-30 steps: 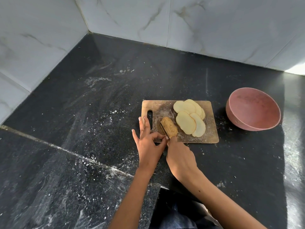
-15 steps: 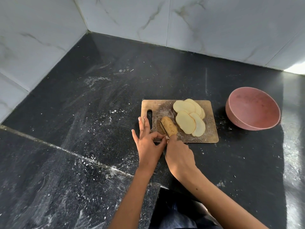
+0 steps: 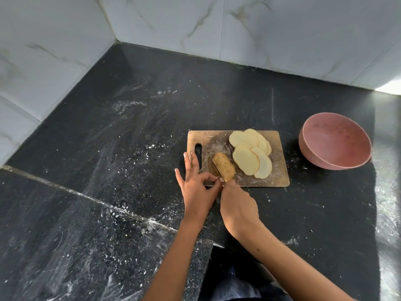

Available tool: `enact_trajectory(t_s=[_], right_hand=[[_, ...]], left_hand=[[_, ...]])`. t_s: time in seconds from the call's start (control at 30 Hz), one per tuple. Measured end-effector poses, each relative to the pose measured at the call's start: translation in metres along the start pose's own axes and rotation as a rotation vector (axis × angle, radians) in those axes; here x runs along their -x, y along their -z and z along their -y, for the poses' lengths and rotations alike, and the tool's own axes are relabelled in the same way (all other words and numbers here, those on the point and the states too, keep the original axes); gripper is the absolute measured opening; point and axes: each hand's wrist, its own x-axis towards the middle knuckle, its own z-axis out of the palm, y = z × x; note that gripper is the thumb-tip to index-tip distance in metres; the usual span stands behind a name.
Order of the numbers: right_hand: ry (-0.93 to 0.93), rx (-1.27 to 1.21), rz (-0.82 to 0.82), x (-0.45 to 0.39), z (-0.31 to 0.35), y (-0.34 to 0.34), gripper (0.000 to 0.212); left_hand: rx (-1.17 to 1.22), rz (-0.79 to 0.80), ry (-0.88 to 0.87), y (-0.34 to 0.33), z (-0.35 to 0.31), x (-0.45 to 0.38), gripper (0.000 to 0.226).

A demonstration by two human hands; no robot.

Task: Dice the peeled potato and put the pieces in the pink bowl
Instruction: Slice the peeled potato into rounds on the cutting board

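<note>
Both bare forearms reach up from the lower edge toward the cutting board (image 3: 280, 179). The left hand (image 3: 196, 187) lies at the board's near-left corner, three fingers splayed straight, thumb and forefinger pinched together. The right hand (image 3: 237, 206), knuckles up, curls closed at the board's near edge, touching the left.

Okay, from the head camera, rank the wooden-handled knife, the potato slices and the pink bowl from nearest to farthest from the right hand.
1. wooden-handled knife: on the cutting board's near edge, at the fingertips of the right hand.
2. potato slices: fanned out on the board, beyond and to the right.
3. pink bowl: off the board, far right on the counter.
</note>
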Motion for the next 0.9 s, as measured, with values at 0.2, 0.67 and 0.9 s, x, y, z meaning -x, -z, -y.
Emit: enact_trajectory(t_s=[0.2,0.67,0.9], right_hand=[[-0.021,0.002,0.002,-0.004,-0.001,0.002,0.026],[0.044,0.073,-0.013,0.002,-0.016,-0.006,0.029],[0.041,0.092,0.004,0.008,-0.027,-0.009,0.039]], left_hand=[[0.010,0.023,-0.010,0.000,0.001,-0.002,0.014],[-0.002,0.039,0.021,0.004,-0.004,-0.003,0.019],[0.001,0.074,0.015,0.004,-0.003,-0.004,0.021]])
